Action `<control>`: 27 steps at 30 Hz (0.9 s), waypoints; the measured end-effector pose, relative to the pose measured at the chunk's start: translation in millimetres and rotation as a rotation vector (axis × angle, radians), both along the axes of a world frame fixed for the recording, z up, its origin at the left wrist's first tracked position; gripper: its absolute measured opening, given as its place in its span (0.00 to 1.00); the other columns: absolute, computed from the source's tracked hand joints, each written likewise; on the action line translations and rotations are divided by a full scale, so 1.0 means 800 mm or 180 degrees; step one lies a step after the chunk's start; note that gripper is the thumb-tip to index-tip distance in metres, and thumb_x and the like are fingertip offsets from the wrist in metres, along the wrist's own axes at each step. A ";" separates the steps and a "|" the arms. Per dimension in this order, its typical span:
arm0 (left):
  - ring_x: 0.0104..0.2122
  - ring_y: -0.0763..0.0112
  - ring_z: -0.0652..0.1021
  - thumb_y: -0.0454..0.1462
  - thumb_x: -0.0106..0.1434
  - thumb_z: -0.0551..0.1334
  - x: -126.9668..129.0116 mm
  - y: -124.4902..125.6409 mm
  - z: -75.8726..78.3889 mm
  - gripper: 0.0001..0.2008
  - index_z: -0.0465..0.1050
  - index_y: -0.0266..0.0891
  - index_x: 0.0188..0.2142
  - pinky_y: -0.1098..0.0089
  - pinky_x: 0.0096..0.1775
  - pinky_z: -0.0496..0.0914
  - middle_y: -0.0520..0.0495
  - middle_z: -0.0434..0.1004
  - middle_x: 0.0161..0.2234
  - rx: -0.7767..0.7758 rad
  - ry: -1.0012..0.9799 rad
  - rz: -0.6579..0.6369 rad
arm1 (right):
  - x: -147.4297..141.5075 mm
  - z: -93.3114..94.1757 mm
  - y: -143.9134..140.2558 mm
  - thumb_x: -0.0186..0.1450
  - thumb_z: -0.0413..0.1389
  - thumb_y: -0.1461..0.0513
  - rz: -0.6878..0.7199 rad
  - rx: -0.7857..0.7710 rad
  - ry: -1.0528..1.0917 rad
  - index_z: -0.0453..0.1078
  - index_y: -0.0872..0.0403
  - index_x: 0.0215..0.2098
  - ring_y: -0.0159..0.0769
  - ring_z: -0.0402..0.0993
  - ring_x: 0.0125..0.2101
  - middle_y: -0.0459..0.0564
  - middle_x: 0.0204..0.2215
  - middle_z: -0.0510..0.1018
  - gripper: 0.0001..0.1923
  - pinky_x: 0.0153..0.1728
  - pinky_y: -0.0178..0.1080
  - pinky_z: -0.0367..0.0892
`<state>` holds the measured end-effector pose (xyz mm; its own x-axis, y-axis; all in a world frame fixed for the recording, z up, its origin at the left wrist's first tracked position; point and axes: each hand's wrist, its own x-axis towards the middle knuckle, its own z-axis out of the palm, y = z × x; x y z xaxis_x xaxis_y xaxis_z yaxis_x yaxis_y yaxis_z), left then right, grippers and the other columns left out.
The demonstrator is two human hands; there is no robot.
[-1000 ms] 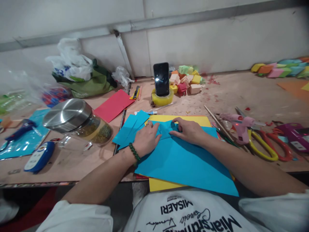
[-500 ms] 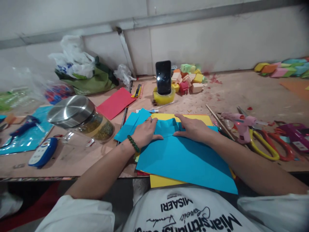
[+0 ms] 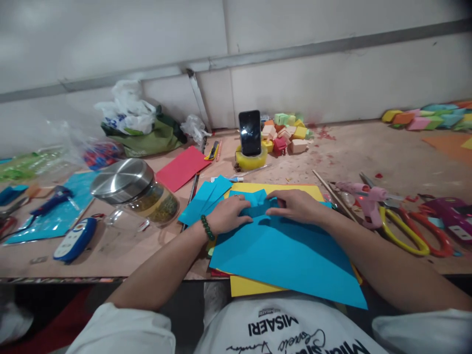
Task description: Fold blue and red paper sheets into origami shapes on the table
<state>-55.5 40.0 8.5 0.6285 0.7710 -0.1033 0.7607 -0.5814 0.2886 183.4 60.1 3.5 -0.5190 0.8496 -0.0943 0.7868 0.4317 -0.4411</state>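
A small folded piece of blue paper (image 3: 257, 202) stands between my two hands, with raised flaps and creases. My left hand (image 3: 230, 215), with a green bead bracelet at the wrist, grips its left side, thumb towards me. On the right side, my right hand (image 3: 295, 205) has its fingers bent and pinches the edge; the fingertips partly cover the paper. Underneath lies a large blue sheet (image 3: 283, 255), on top of yellow sheets (image 3: 254, 286). More cut blue pieces (image 3: 204, 199) lie just left of my left hand.
A glass jar with a steel lid (image 3: 136, 189) and a blue-and-white device (image 3: 75, 239) are on the left. A phone (image 3: 250, 132) stands in a tape roll (image 3: 251, 158), beside small paper boxes (image 3: 283, 135). At right lie a pink glue gun (image 3: 368, 199) and scissors (image 3: 403, 231).
The view has tilted up slightly, so everything sits lower. My right fingers have curled in from a straighter pose, and my left fingers have shifted down along the folded paper.
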 end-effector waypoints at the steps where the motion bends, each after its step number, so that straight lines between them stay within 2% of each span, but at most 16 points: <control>1: 0.41 0.61 0.74 0.39 0.62 0.65 0.000 0.000 -0.002 0.08 0.74 0.38 0.38 0.64 0.41 0.68 0.44 0.73 0.39 -0.0001 -0.0127 -0.0075 | 0.003 -0.002 0.002 0.66 0.51 0.53 -0.0074 0.0176 0.0172 0.72 0.53 0.48 0.38 0.74 0.29 0.50 0.30 0.78 0.17 0.30 0.37 0.65; 3: 0.43 0.61 0.74 0.34 0.61 0.64 -0.002 0.001 -0.004 0.03 0.77 0.40 0.36 0.61 0.47 0.68 0.44 0.74 0.41 0.0116 -0.0414 -0.0189 | 0.009 -0.006 0.007 0.66 0.48 0.62 -0.0117 0.0680 0.0529 0.71 0.53 0.50 0.38 0.75 0.34 0.53 0.38 0.78 0.16 0.34 0.39 0.69; 6: 0.54 0.57 0.70 0.29 0.59 0.62 -0.010 0.005 -0.005 0.09 0.79 0.43 0.34 0.53 0.56 0.63 0.44 0.71 0.51 0.0254 -0.0876 -0.0130 | 0.015 -0.013 0.011 0.62 0.47 0.70 0.0384 0.1400 0.0875 0.64 0.49 0.59 0.41 0.73 0.48 0.57 0.54 0.71 0.27 0.45 0.44 0.72; 8: 0.60 0.55 0.65 0.29 0.58 0.61 -0.015 0.008 -0.005 0.10 0.79 0.43 0.34 0.52 0.60 0.60 0.44 0.66 0.58 0.0202 -0.1180 -0.0074 | 0.013 -0.016 0.009 0.64 0.48 0.70 0.0783 0.1775 0.0918 0.64 0.48 0.59 0.44 0.69 0.54 0.58 0.57 0.68 0.27 0.49 0.48 0.71; 11: 0.63 0.53 0.62 0.30 0.57 0.61 -0.020 0.013 -0.005 0.09 0.79 0.41 0.32 0.52 0.62 0.59 0.44 0.62 0.61 0.0076 -0.1496 -0.0108 | 0.007 -0.018 0.004 0.64 0.50 0.69 0.1241 0.2171 0.0909 0.70 0.48 0.53 0.47 0.67 0.55 0.57 0.55 0.71 0.22 0.50 0.52 0.71; 14: 0.64 0.51 0.61 0.32 0.58 0.61 -0.024 0.017 -0.004 0.06 0.79 0.40 0.31 0.52 0.62 0.58 0.44 0.63 0.62 -0.0050 -0.1678 -0.0126 | 0.006 -0.018 0.003 0.62 0.47 0.74 0.1406 0.2276 0.0880 0.73 0.48 0.49 0.45 0.68 0.55 0.54 0.53 0.75 0.24 0.50 0.52 0.71; 18: 0.62 0.51 0.64 0.35 0.58 0.63 -0.030 0.023 -0.006 0.04 0.77 0.39 0.29 0.52 0.61 0.60 0.42 0.60 0.64 -0.0196 -0.1966 -0.0052 | 0.007 -0.016 0.002 0.57 0.47 0.76 0.1322 0.2178 0.0734 0.69 0.51 0.56 0.47 0.65 0.57 0.57 0.57 0.72 0.31 0.52 0.54 0.69; 20: 0.61 0.51 0.65 0.35 0.58 0.64 -0.032 0.026 -0.010 0.04 0.77 0.38 0.28 0.52 0.61 0.61 0.42 0.61 0.63 -0.0232 -0.2025 -0.0047 | 0.005 -0.014 -0.002 0.58 0.49 0.74 0.1412 0.2212 0.0746 0.68 0.52 0.56 0.48 0.64 0.58 0.58 0.58 0.71 0.29 0.52 0.55 0.68; 23: 0.61 0.53 0.65 0.31 0.58 0.60 -0.032 0.028 -0.013 0.07 0.77 0.39 0.32 0.53 0.61 0.61 0.43 0.62 0.62 -0.0144 -0.1867 -0.0033 | 0.000 -0.010 -0.008 0.64 0.47 0.71 0.1705 0.2336 0.0825 0.73 0.52 0.48 0.44 0.68 0.53 0.55 0.50 0.77 0.20 0.49 0.50 0.69; 24: 0.61 0.55 0.65 0.29 0.58 0.57 -0.031 0.028 -0.013 0.11 0.78 0.40 0.35 0.54 0.61 0.61 0.44 0.63 0.61 -0.0014 -0.1792 0.0079 | -0.002 -0.008 -0.010 0.66 0.46 0.70 0.1775 0.2319 0.0728 0.74 0.52 0.45 0.42 0.70 0.49 0.54 0.46 0.79 0.18 0.47 0.47 0.70; 27: 0.57 0.60 0.69 0.26 0.56 0.51 -0.026 0.019 -0.006 0.22 0.77 0.42 0.43 0.55 0.57 0.65 0.44 0.69 0.55 0.0700 -0.1723 0.0793 | -0.006 -0.003 -0.016 0.69 0.44 0.67 0.1703 0.2100 -0.0014 0.76 0.54 0.40 0.40 0.71 0.37 0.56 0.36 0.80 0.17 0.39 0.44 0.68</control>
<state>-76.4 55.2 4.1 0.3464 0.8678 0.3563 0.6605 -0.4953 0.5642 178.4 47.2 1.0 -0.8673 0.3715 0.3314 0.4046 0.9139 0.0342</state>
